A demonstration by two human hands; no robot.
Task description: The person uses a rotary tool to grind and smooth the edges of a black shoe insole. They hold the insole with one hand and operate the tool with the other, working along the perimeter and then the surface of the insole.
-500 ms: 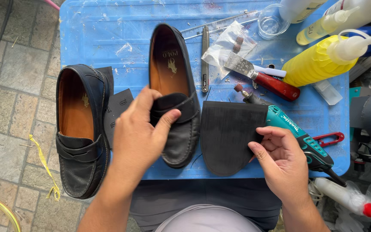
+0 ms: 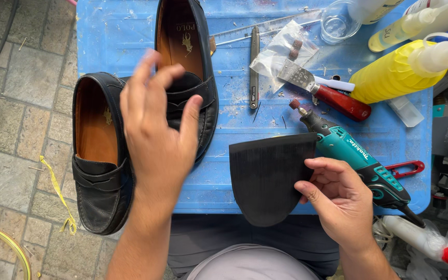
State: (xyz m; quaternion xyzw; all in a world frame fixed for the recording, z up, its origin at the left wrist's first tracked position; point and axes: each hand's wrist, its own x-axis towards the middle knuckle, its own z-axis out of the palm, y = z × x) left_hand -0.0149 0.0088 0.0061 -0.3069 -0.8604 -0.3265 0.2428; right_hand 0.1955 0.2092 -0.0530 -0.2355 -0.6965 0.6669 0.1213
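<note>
While our right hand [image 2: 338, 199] is pinching the black sole sheet [image 2: 265, 176] at the near table edge, our left hand [image 2: 156, 135] is hovering spread over the right-hand loafer [image 2: 193, 88]; a loose pinch could be dropping the sheet.

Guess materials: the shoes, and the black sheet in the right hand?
Shoes: likely black leather, soft sheen with creases, tan smooth lining. Black sheet: probably rubber soling, matte with fine ribbed lines, held flat at its edge by the right hand.

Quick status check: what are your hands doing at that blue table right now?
Left hand open, raised over black shoes. Right hand pinching black rubber sole sheet. Teal rotary tool beside it.
</note>
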